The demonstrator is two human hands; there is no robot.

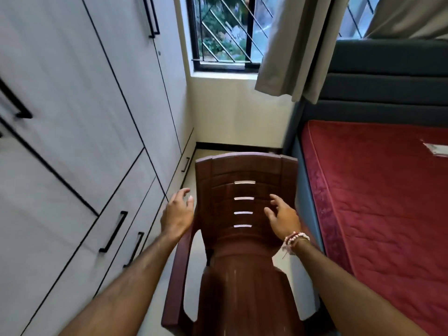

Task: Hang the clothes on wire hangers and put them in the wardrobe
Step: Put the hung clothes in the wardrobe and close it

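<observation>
The grey wardrobe (80,122) fills the left side, all its doors and drawers closed, with black bar handles. My left hand (178,212) hovers with relaxed fingers by the left edge of a brown plastic chair's backrest (244,170). My right hand (282,217), with a beaded bracelet at the wrist, is spread in front of the backrest's right part. Neither hand holds anything. No clothes or wire hangers are in view.
The brown chair stands in the narrow aisle between the wardrobe and a bed with a red mattress (378,190) and dark grey headboard (388,76). A barred window (223,32) with a beige curtain (298,44) is ahead. A small white packet (436,149) lies on the mattress.
</observation>
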